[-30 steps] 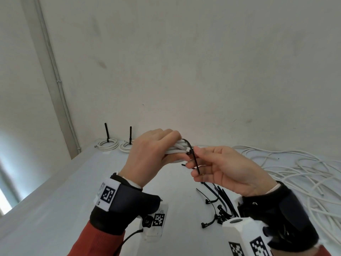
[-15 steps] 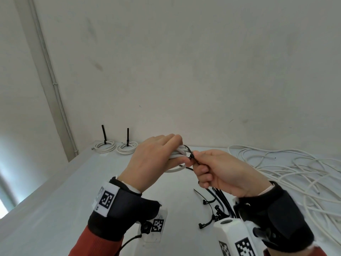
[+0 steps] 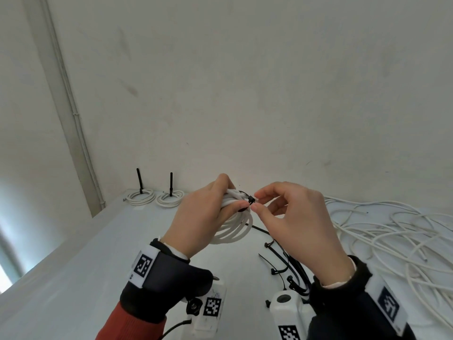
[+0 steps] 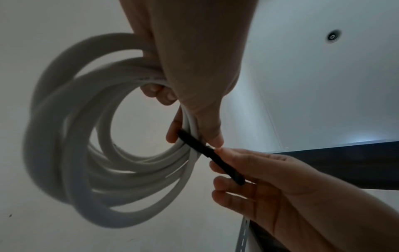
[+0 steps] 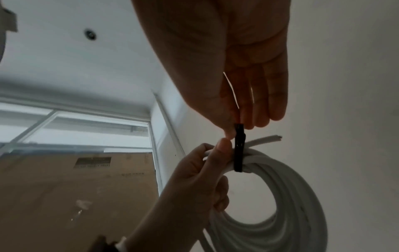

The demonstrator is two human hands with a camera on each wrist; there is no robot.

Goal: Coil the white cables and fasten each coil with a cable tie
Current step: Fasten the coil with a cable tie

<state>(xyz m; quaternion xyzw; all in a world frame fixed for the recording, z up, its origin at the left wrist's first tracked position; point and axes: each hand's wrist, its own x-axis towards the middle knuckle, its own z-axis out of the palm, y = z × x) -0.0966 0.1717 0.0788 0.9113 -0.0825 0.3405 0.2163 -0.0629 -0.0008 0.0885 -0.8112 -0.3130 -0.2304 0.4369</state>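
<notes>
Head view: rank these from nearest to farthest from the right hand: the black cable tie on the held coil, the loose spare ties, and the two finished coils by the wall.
1. Black cable tie: pinched by the right hand, at the held coil.
2. Spare ties: on the table, just below it.
3. Finished coils: far back left.

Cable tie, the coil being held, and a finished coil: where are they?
Cable tie (image 5: 238, 156): right wrist view, middle of its strap.
Held coil (image 4: 64, 162): left wrist view, its looped strands.
Finished coil (image 3: 141, 203): head view, front of its ring.
</notes>
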